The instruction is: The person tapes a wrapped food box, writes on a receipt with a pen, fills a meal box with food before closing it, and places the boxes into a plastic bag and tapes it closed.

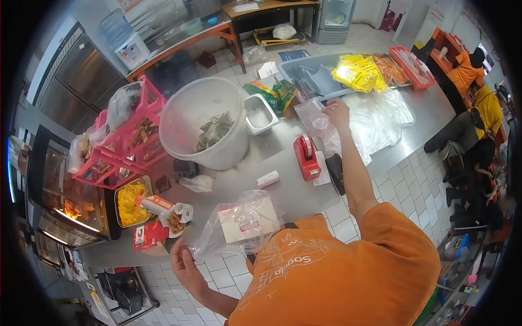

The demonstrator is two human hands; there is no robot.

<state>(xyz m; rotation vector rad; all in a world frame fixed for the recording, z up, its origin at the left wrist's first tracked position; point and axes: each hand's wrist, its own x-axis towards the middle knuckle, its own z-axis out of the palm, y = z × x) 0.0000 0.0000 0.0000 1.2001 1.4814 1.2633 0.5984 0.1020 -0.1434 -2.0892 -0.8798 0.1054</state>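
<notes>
In the head view, the white rectangular cardboard box (248,220) lies inside a thin clear plastic bag (209,233), at the near edge of the grey metal desk (293,195), just before the person's orange shirt (348,266). This box I take as landmark. To its left, the left hand (187,266) has its grip pressed together, pinching the loose corner of the bag, probably so that the film stays stretched. Well beyond the box, to the right, the right hand (338,113) reaches to the flat transparent plastic sheets (375,125); its fingers are bent at the film, but whether they pinch it, I cannot tell. Beyond the box and to its right stands the red tape dispenser (308,157), I suppose for an easy reach. Left of the box, the red-and-white paper package (151,236) and the brown fried pieces (175,221) in a white paper holder are grouped closely, perhaps to leave room for the bag.
</notes>
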